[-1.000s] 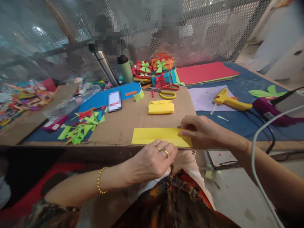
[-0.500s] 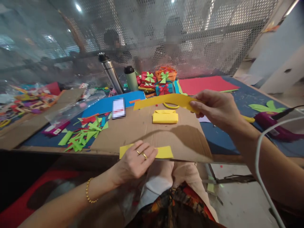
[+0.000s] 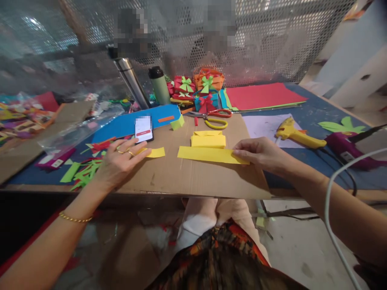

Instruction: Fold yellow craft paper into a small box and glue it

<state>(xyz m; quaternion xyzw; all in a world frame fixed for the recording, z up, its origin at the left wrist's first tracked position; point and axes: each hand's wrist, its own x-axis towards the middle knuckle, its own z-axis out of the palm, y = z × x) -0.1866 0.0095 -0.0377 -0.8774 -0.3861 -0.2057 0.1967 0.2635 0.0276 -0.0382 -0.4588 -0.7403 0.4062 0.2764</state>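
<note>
Long yellow strip (image 3: 208, 154) and short yellow strip (image 3: 157, 152) over cardboard (image 3: 169, 177) on a blue desk (image 3: 317, 105)
The right hand (image 3: 258, 154) pinches the long strip's right end between thumb and fingers, just in front of a folded yellow piece (image 3: 208, 140); the left hand (image 3: 119, 160), fingers loosely spread, covers part of the short strip just beside a phone (image 3: 144, 131), and whether it grips the strip or only rests there cannot be told

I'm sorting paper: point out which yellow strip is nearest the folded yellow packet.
The yellow strip held by the right hand, just in front of the packet; the other strip, at the left hand, lies farther left.
</note>
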